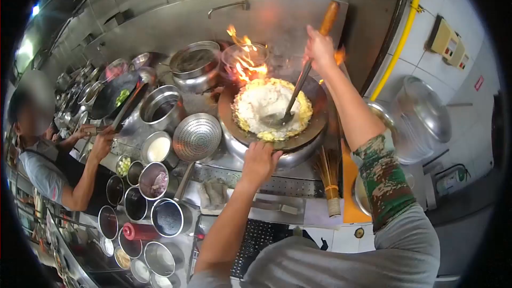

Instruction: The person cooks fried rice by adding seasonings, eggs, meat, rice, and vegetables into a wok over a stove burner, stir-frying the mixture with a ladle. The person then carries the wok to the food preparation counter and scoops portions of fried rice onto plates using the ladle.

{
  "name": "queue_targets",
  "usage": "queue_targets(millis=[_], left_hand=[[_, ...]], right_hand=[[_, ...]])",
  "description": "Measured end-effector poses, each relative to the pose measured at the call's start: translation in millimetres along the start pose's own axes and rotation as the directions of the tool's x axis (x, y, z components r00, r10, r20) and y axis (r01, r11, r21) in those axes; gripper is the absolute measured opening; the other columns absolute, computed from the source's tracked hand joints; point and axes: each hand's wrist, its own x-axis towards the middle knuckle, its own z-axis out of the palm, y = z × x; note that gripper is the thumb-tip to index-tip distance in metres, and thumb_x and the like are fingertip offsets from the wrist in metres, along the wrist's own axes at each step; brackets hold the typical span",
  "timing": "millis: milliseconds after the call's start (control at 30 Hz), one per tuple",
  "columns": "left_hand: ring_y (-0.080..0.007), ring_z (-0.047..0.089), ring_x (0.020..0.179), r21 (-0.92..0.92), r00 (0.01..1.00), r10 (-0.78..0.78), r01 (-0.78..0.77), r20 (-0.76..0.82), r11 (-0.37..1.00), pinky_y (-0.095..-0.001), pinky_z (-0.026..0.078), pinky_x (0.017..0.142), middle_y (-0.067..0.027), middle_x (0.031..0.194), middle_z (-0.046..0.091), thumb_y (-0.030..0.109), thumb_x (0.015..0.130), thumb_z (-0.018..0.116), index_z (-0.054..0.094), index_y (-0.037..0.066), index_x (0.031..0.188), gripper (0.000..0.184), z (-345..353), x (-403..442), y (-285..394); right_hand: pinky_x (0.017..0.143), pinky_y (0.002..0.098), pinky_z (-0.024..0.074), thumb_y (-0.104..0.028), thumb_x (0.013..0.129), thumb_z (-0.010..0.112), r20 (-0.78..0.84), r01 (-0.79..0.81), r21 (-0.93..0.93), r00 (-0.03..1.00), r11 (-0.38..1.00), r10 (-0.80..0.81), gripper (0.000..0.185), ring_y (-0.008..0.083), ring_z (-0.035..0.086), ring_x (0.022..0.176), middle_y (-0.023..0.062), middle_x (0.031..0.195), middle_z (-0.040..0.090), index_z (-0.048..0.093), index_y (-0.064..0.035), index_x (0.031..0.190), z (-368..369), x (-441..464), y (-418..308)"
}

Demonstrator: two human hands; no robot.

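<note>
My right hand is closed around the long shaft of a ladle, below its wooden end. The ladle's bowl presses into a mound of white rice ringed by yellow egg. Both lie in a wide wok over the burner. At the near rim of the wok, my left hand grips the edge; part of its fingers is hidden. Flames leap up behind the far side of the wok.
A perforated strainer rests left of the wok. Several seasoning pots stand at lower left. A bamboo brush lies at front right. At far left another person holds a second wok.
</note>
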Motion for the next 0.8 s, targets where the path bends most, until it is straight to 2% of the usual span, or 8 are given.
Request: queue_targets(millis=[100, 167, 233, 367, 467, 600, 700, 800], left_hand=[[-0.0337, 0.049, 0.081, 0.011, 0.995, 0.017, -0.016, -0.101, 1.0, -0.0463, 0.04, 0.069, -0.0127, 0.085, 0.053, 0.019, 0.081, 0.066, 0.055, 0.005, 0.08, 0.018, -19, -13, 21], [-0.0339, 0.049, 0.083, -0.002, 0.997, -0.013, 0.013, -0.071, 1.0, -0.0455, 0.039, 0.068, -0.0126, 0.085, 0.052, 0.019, 0.083, 0.065, 0.056, 0.005, 0.081, 0.017, -24, -15, 34], [-0.034, 0.049, 0.079, -0.022, 0.995, -0.047, 0.045, -0.091, 0.999, -0.0447, 0.038, 0.069, -0.013, 0.081, 0.051, 0.016, 0.08, 0.067, 0.056, 0.005, 0.081, 0.015, -17, -16, 31], [-0.0344, 0.048, 0.082, 0.031, 0.996, -0.034, 0.036, -0.083, 0.999, -0.0455, 0.039, 0.068, -0.0133, 0.083, 0.051, 0.021, 0.082, 0.065, 0.056, 0.005, 0.08, 0.018, 8, -71, 15], [-0.0344, 0.049, 0.082, 0.0, 0.999, -0.014, 0.014, -0.053, 1.0, -0.0463, 0.039, 0.068, -0.0137, 0.083, 0.051, 0.019, 0.081, 0.064, 0.055, 0.005, 0.079, 0.017, -25, -84, 23], [-0.0314, 0.051, 0.084, 0.048, 0.996, 0.031, -0.027, -0.088, 0.998, -0.0436, 0.041, 0.069, -0.0118, 0.084, 0.053, 0.02, 0.08, 0.066, 0.056, 0.006, 0.079, 0.017, -25, -21, -8], [-0.0312, 0.051, 0.086, 0.049, 0.996, 0.028, -0.023, -0.089, 0.999, -0.0439, 0.042, 0.072, -0.0109, 0.085, 0.053, 0.019, 0.079, 0.066, 0.057, 0.006, 0.08, 0.017, -4, -2, -24], [-0.0307, 0.052, 0.088, 0.053, 0.995, 0.028, -0.023, -0.101, 0.998, -0.0448, 0.044, 0.072, -0.0098, 0.087, 0.054, 0.02, 0.079, 0.067, 0.058, 0.006, 0.081, 0.017, 11, 0, -36]], right_hand=[[0.036, 0.0297, 0.0262, -0.026, 0.09, 0.057, 0.048, -0.104, 0.037, 0.994, 0.994, 0.103, 0.036, 0.0089, 0.025, 0.036, -0.0051, 0.049, 0.028, 0.035, -0.0166, 0.063, 2, 11, -32], [0.037, 0.0295, 0.0266, -0.025, 0.09, 0.057, 0.048, -0.191, 0.048, 0.981, 0.98, 0.188, 0.038, 0.0087, 0.026, 0.037, -0.0053, 0.05, 0.028, 0.034, -0.0168, 0.061, 6, -7, -34], [0.037, 0.0289, 0.0268, -0.024, 0.089, 0.057, 0.065, -0.142, 0.04, 0.988, 0.989, 0.14, 0.034, 0.0086, 0.027, 0.038, -0.0046, 0.052, 0.03, 0.036, -0.0159, 0.064, 1, -7, -20], [0.037, 0.0275, 0.027, -0.027, 0.09, 0.059, -0.013, 0.1, 0.002, 0.995, 0.995, -0.1, 0.033, 0.0094, 0.027, 0.037, -0.0043, 0.049, 0.031, 0.039, -0.014, 0.068, -6, -45, -22], [0.038, 0.028, 0.0263, -0.027, 0.091, 0.06, 0.127, 0.169, 0.178, 0.973, 0.969, -0.193, 0.035, 0.0101, 0.026, 0.036, -0.003, 0.045, 0.028, 0.039, -0.0144, 0.067, -20, -63, -25], [0.039, 0.0281, 0.0268, -0.026, 0.091, 0.059, -0.025, 0.159, 0.085, 0.987, 0.984, -0.157, 0.034, 0.0101, 0.026, 0.036, -0.0031, 0.046, 0.028, 0.038, -0.0139, 0.067, 4, -64, -34], [0.038, 0.0281, 0.0255, -0.027, 0.09, 0.061, -0.047, 0.117, -0.031, 0.992, 0.993, -0.118, 0.035, 0.0101, 0.026, 0.036, -0.0034, 0.046, 0.028, 0.038, -0.014, 0.067, 20, -72, -62], [0.036, 0.0279, 0.0256, -0.025, 0.089, 0.061, 0.005, 0.203, 0.003, 0.979, 0.979, -0.203, 0.034, 0.0104, 0.029, 0.035, -0.0031, 0.047, 0.031, 0.039, -0.0135, 0.065, 18, -76, -75]])
